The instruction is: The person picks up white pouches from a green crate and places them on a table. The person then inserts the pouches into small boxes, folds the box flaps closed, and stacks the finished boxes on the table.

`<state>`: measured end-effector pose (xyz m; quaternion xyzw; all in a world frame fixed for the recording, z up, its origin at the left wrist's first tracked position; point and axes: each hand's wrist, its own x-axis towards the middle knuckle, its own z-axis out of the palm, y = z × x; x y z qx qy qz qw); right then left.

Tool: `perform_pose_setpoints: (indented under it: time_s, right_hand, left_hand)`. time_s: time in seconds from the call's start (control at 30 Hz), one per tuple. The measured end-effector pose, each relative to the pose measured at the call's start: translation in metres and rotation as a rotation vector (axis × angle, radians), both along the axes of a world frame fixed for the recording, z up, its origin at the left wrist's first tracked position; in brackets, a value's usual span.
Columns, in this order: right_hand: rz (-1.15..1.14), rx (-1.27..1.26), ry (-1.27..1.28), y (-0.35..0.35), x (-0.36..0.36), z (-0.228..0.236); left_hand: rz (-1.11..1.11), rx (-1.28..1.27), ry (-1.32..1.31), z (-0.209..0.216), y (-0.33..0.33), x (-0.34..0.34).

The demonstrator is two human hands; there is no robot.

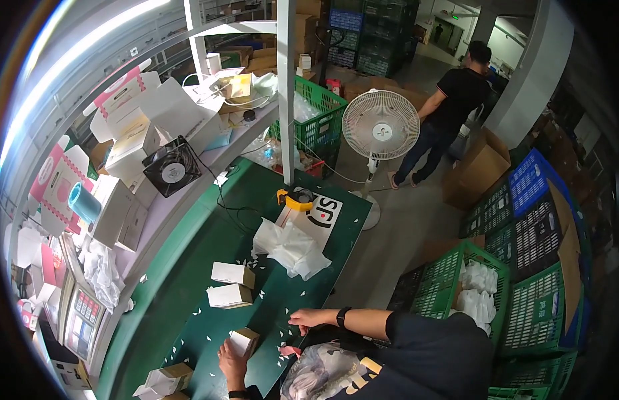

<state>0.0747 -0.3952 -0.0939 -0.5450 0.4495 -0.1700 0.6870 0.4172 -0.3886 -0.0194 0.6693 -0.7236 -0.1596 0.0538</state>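
Left hand (233, 362): fingers around the small box (245, 343), at the worktop (346, 233)'s near side
Handling: best gripped lightly, clear of scraps (287, 311)
Right hand (307, 321): fingers bent; cannot tell whether pinching anything
Two white boxes (231, 296): beyond, side by side

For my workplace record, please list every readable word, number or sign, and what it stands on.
Wording is described, not copied.
White sheet: large black characters, clear.
Wearer's shirt: yellow lettering, unclear.
Green crate at far right: pale marking, blurred.
Standing fan: hub mark, too small.
Far green sign: too small.
Keypad: marks too small.
White box in the left hand: none made out.
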Motion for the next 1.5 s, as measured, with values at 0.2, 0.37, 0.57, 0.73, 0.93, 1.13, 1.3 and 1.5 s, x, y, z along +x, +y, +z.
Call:
perform_pose_setpoints:
  time_s: [0.2, 0.37, 0.57, 0.73, 0.93, 1.13, 1.3, 1.5]
  right_hand:
    - [-0.070, 0.010, -0.024, 0.007, -0.026, -0.001]
    - [-0.114, 0.095, -0.067, 0.011, -0.033, -0.015]
    - [-0.040, 0.124, -0.051, 0.017, -0.026, -0.031]
    - [-0.159, 0.158, 0.086, 0.013, -0.022, -0.017]
    - [-0.035, 0.038, 0.184, 0.027, 0.008, -0.032]
    - [0.017, -0.052, 0.286, 0.023, 0.042, 0.016]
    - [-0.200, -0.840, 0.461, -0.062, 0.078, 0.071]
    - [-0.335, -0.969, 0.709, -0.166, 0.091, 0.083]
  left_hand:
    - [0.053, -0.063, 0.056, -0.021, -0.029, 0.022]
    - [0.131, -0.080, 0.042, -0.017, -0.031, 0.038]
    - [0.064, -0.132, 0.021, -0.015, -0.008, 0.053]
    - [0.029, -0.141, 0.072, 0.001, -0.033, 0.028]
    - [-0.047, -0.094, 0.051, 0.007, -0.022, 0.045]
    - [0.059, -0.120, 0.052, 0.006, -0.040, 0.115]
    - [-0.052, -0.039, 0.085, 0.016, -0.073, 0.138]
    - [-0.440, -0.059, 0.225, 0.000, -0.110, 0.078]
